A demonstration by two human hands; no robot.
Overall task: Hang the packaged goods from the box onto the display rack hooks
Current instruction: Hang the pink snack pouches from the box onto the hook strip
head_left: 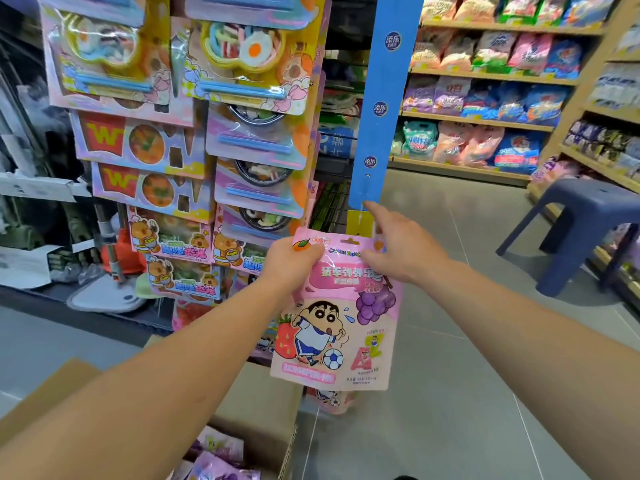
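- The left hand grips the top left corner of a pink pouch, fingers curled over its upper edge, so the pouch hangs upright in the air just below the foot of the blue strip.
- The right hand reaches past the pouch's top right corner toward the bottom end of the strip; its fingers are spread and fairly straight, with the forefinger at the strip's lower edge. Whether it touches the pouch or a hook there I cannot tell.
- The pouch's hang hole sits near the middle of its top edge; no hook shows through it, so I judge this pouch not yet hung.
- A yellow tag shows just behind the pouch top, at the foot of the strip.
- The strip carries round logo stickers along its length, and no pouches hang on the visible part, which suggests most hanging on it is still to do.
- Below the held pouch, another pouch of the same print shows, partly hidden; whether it hangs or rests there is unclear.
- The box stands on the floor at lower left, open, with more pouches inside, so stock remains.
- The rack to the left is already full of blister-packed sweets.
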